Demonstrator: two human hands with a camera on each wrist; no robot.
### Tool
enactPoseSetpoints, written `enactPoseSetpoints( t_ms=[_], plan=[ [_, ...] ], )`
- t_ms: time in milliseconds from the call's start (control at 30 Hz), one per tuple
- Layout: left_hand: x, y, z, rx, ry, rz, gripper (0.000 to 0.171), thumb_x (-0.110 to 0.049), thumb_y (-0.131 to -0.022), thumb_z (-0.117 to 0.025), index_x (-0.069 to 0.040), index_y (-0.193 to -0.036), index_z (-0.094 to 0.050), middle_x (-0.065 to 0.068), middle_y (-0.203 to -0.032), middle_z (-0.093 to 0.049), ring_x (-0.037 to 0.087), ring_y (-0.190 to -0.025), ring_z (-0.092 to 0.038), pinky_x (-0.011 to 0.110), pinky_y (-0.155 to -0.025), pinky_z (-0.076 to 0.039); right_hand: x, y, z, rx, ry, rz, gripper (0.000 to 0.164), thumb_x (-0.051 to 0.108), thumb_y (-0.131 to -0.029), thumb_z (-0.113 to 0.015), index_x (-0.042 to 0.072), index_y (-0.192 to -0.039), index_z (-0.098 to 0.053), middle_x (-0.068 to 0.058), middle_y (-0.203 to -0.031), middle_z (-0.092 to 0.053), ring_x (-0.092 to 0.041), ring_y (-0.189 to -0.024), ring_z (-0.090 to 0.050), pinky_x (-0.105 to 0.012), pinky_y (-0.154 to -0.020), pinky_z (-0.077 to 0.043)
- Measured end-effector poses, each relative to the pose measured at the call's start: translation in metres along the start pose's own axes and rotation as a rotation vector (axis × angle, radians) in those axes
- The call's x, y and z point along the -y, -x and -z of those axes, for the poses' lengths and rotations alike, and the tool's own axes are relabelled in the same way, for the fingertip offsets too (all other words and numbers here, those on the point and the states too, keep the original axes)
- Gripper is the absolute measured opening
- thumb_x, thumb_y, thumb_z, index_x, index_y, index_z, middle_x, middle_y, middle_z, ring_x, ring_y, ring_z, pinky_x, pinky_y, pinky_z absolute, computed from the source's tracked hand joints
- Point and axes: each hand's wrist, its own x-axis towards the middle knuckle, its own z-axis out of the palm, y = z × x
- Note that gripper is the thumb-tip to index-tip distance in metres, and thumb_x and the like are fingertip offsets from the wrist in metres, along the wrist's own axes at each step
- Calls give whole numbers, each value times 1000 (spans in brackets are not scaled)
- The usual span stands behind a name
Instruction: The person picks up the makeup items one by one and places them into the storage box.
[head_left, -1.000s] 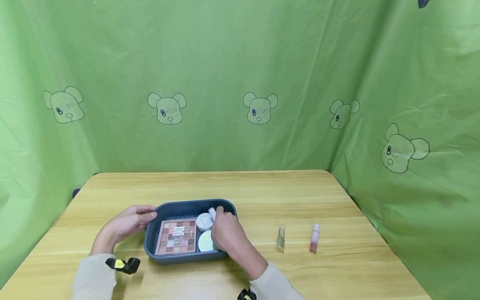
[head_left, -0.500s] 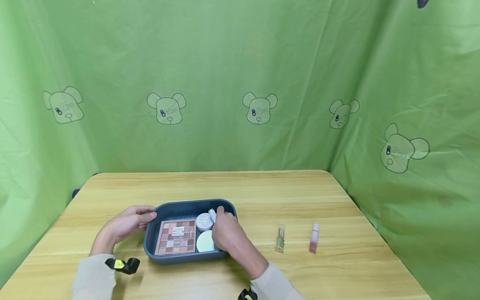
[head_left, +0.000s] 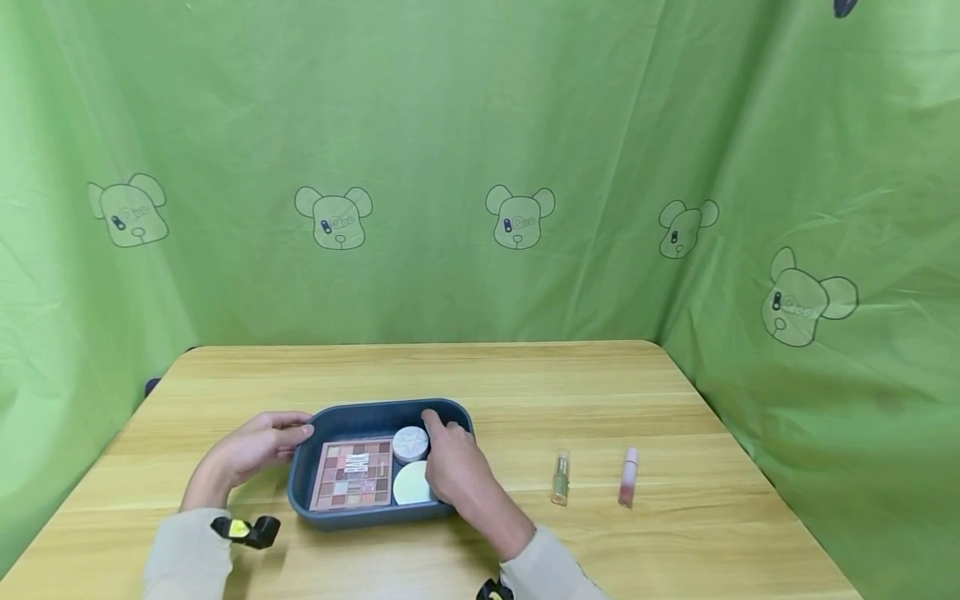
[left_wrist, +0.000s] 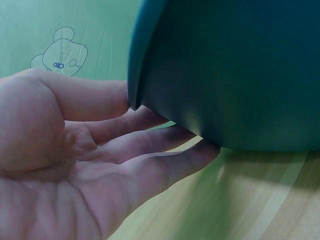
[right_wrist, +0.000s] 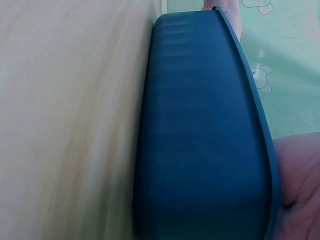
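Observation:
A dark blue tray (head_left: 382,518) lies on the table with an eyeshadow palette (head_left: 351,475) flat in its left part. Beside the palette are a round white jar (head_left: 410,444) with a patterned lid and a pale round compact (head_left: 412,483). At the tray's left end, my left hand (head_left: 251,450) rests its thumb against the rim; in the left wrist view its nearly straight fingers (left_wrist: 165,165) touch the outer wall. My right hand (head_left: 457,467) reaches inside the tray's right end, index finger pointing forward. Its other fingertips, and whatever lies beneath them, are hidden.
Right of the tray, a clear-and-green tube (head_left: 560,477) and a pink lip gloss tube (head_left: 628,477) lie apart on the wooden table (head_left: 645,550). A green curtain (head_left: 420,108) with bear drawings hangs behind and at the sides.
The white-capped tube seen in my right hand is out of sight now. That hand's index finger has moved slightly left and straightened. The left hand and tray have stayed put.

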Motion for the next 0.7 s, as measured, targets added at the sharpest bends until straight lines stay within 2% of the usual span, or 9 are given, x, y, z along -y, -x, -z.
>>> enactPoseSetpoints(
  t_ms=[333,567,700],
  plan=[
    [0,0,0,0,-1,-5,53,-14,-104,-53,22,-140,-39,34,-134,-58,33,-121,-63,39,-104,-55,-1,-1,2,-73,6,-1,50,-3,-89,-64,5,-138,-56,-25,-113,-67,-35,-98,-71,-46,-80,-64],
    [-2,1,-1,-11,-4,5,53,-14,-104,-53,21,-141,-39,35,-135,-58,35,-123,-62,41,-106,-54,-2,-1,5,-137,76,23,48,-2,-86,-72,2,-132,-61,-23,-114,-67,-33,-109,-65,-43,-89,-62],
    [-3,2,-2,-12,-8,6,53,-14,-104,-53,21,-141,-39,35,-135,-57,37,-124,-61,42,-106,-54,-3,-1,5,-148,113,29,46,-1,-84,-74,1,-128,-63,-22,-114,-67,-32,-108,-63,-41,-92,-61]
  ],
)
